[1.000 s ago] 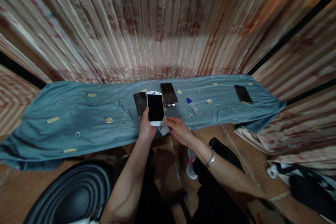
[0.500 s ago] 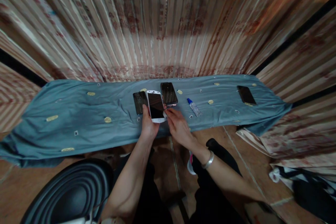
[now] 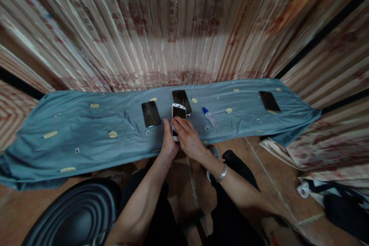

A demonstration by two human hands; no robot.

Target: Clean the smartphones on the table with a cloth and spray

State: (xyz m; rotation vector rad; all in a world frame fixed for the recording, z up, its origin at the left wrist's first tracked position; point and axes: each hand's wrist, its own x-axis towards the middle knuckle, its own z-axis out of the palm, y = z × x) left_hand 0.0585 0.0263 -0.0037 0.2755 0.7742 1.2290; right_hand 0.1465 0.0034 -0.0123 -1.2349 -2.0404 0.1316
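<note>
At frame centre, a white-framed smartphone with a dark screen is gripped at its lower left edge by the left hand, while the right hand is laid across its lower half, fingers curled over the screen; whether anything is pinched beneath them cannot be told. On the long blue-grey embroidered cloth are recorded a dark phone left of centre, a second dark phone just behind the white one, a small clear bottle with a blue cap to the right, and a further dark phone at upper right.
</note>
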